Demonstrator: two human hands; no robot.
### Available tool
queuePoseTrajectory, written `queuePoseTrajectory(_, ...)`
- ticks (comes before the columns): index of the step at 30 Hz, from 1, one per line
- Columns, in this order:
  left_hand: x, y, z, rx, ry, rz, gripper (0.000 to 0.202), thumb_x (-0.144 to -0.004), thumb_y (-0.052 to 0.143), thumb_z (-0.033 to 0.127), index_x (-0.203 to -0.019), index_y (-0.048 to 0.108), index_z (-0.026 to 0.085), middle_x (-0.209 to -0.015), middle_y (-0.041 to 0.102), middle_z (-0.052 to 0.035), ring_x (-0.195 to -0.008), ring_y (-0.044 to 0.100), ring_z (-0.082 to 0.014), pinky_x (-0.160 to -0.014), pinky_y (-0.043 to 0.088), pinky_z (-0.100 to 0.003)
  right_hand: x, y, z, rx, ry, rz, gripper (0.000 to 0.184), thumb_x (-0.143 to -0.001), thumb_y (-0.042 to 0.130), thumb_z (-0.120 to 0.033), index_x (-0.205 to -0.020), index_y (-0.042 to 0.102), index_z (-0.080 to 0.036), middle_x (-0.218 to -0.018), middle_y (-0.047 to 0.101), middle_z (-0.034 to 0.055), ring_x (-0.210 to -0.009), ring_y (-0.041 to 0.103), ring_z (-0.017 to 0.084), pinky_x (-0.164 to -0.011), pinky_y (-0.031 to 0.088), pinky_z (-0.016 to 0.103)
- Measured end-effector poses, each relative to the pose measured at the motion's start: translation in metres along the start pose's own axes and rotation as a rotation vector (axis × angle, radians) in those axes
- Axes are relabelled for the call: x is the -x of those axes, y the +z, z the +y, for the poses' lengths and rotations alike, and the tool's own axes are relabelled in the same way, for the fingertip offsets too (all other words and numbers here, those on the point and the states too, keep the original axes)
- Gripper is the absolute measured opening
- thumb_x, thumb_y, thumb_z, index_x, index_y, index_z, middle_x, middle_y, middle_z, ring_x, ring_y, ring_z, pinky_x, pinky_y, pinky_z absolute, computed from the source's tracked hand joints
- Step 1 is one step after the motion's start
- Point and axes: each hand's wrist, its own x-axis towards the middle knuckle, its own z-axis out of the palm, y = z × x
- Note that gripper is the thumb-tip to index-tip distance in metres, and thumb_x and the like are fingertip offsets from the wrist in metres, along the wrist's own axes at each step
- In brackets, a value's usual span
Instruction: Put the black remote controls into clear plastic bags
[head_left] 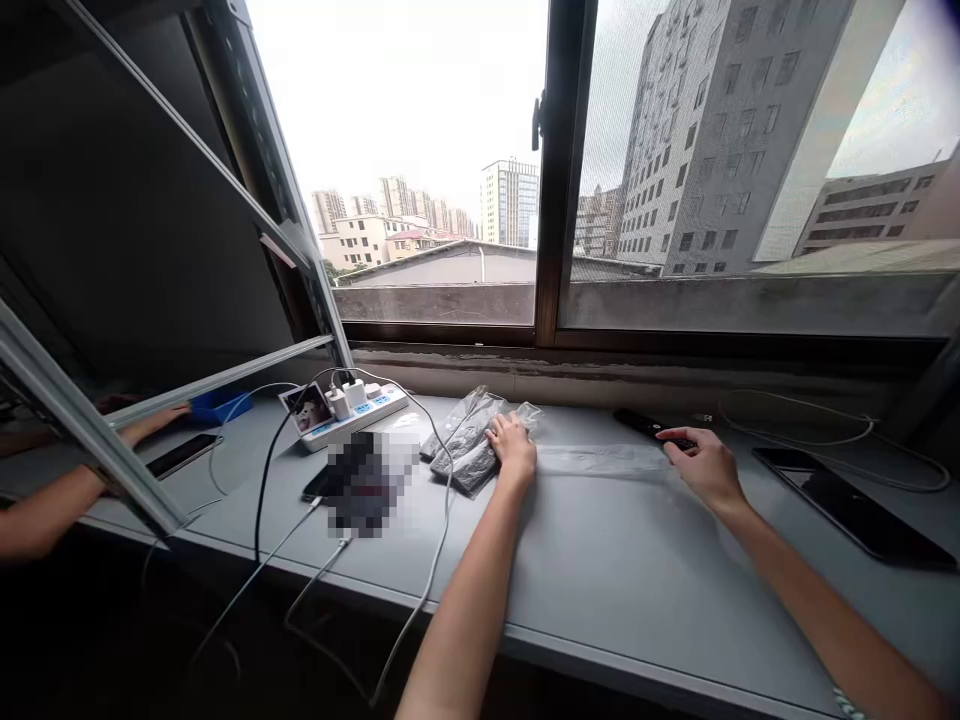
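Note:
My left hand (pixel 514 448) lies palm down on a small pile of bagged black remotes (pixel 466 440) on the grey table (pixel 600 560). An empty clear plastic bag (pixel 600 459) lies flat between my hands. My right hand (pixel 701 462) rests at the bag's right end, fingertips on a bare black remote (pixel 646 424) that lies near the window wall.
A white power strip (pixel 352 408) with chargers and cables sits at the back left, a phone (pixel 319 484) beside a blurred patch. A dark tablet (pixel 851 505) lies at the right. Another person's arms (pixel 45 500) rest behind a metal frame (pixel 97 440), near a phone (pixel 182 455) and a blue tray (pixel 217 405).

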Motion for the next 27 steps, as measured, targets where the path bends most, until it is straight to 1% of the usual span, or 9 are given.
queuePoseTrajectory(2,0.001,-0.004,0.004,0.028,0.048,0.055,0.044,-0.076,0.052,0.011,-0.119,0.049,0.016,-0.118,0.052,-0.0131,-0.113,0.043,-0.026,-0.096,0.033,-0.039,0.001,-0.001,-0.001,-0.005,-0.012,-0.021,0.027,-0.07,0.049,-0.034,-0.082,0.068,-0.019,-0.106,0.061,0.0092,-0.059,0.059,0.015,-0.059,0.044,0.03)
queuePoseTrajectory(5,0.006,-0.013,0.013,0.077,0.166,0.208,0.048,-0.078,0.05,0.009,-0.124,0.046,0.021,-0.114,0.053,-0.0096,-0.108,0.045,-0.0247,-0.092,0.034,-0.039,0.005,-0.004,-0.007,-0.028,-0.01,-0.027,0.025,-0.07,0.052,-0.035,-0.083,0.067,-0.02,-0.095,0.065,0.007,-0.057,0.059,0.015,-0.058,0.044,0.03)
queuePoseTrajectory(8,0.015,-0.019,0.027,0.138,0.371,0.319,0.05,-0.083,0.041,0.005,-0.13,0.04,0.023,-0.109,0.056,-0.006,-0.103,0.046,-0.0212,-0.088,0.035,-0.035,0.009,-0.005,-0.017,-0.164,0.027,-0.072,0.03,-0.072,0.056,-0.042,-0.092,0.064,-0.021,-0.091,0.065,0.006,-0.055,0.057,0.014,-0.052,0.045,0.027)
queuePoseTrajectory(11,0.026,-0.018,0.041,0.152,0.63,0.307,0.048,-0.087,0.037,0.007,-0.133,0.037,0.023,-0.104,0.058,-0.0036,-0.098,0.048,-0.0191,-0.085,0.037,-0.032,0.011,-0.004,-0.027,-0.382,0.072,-0.208,0.046,-0.073,0.056,-0.054,-0.103,0.059,-0.019,-0.099,0.064,0.0089,-0.051,0.055,0.012,-0.042,0.041,0.024)
queuePoseTrajectory(14,0.036,-0.012,0.051,0.117,0.782,0.271,0.046,-0.089,0.036,0.012,-0.134,0.035,0.022,-0.102,0.059,-0.0031,-0.096,0.049,-0.0188,-0.084,0.037,-0.031,0.013,-0.003,-0.033,-0.556,0.118,-0.326,0.058,-0.074,0.051,-0.062,-0.113,0.054,-0.019,-0.108,0.061,0.0116,-0.051,0.054,0.013,-0.037,0.038,0.024)
queuePoseTrajectory(18,0.045,-0.006,0.056,0.032,0.897,0.256,0.048,-0.091,0.032,0.012,-0.138,0.028,0.019,-0.102,0.06,-0.0041,-0.096,0.05,-0.0179,-0.083,0.036,-0.029,0.016,-0.004,-0.035,-0.662,0.14,-0.434,0.055,-0.076,0.051,-0.061,-0.112,0.053,-0.02,-0.103,0.061,0.0096,-0.055,0.057,0.014,-0.038,0.038,0.023)
queuePoseTrajectory(21,0.049,-0.006,0.057,-0.006,0.992,0.257,0.051,-0.092,0.031,0.012,-0.142,0.019,0.018,-0.103,0.06,-0.004,-0.097,0.05,-0.017,-0.082,0.035,-0.028,0.019,-0.006,-0.037,-0.708,0.173,-0.589,0.054,-0.075,0.051,-0.063,-0.103,0.056,-0.017,-0.081,0.06,0.0068,-0.054,0.057,0.015,-0.037,0.036,0.023)
queuePoseTrajectory(23,0.051,-0.007,0.058,-0.009,1.004,0.256,0.053,-0.092,0.03,0.013,-0.143,0.015,0.017,-0.102,0.06,-0.0034,-0.097,0.05,-0.0165,-0.082,0.034,-0.027,0.022,-0.006,-0.041,-0.733,0.189,-0.651,0.056,-0.073,0.052,-0.064,-0.1,0.058,-0.016,-0.071,0.057,0.0044,-0.051,0.056,0.015,-0.036,0.035,0.023)
queuePoseTrajectory(27,0.054,-0.009,0.059,-0.01,0.996,0.261,0.055,-0.092,0.03,0.01,-0.143,0.012,0.015,-0.101,0.061,-0.0028,-0.097,0.05,-0.0155,-0.082,0.033,-0.026,0.025,-0.004,-0.044,-0.693,0.175,-0.58,0.05,-0.065,0.066,-0.056,-0.098,0.062,-0.018,-0.074,0.058,0.003,-0.046,0.053,0.012,-0.034,0.032,0.021)
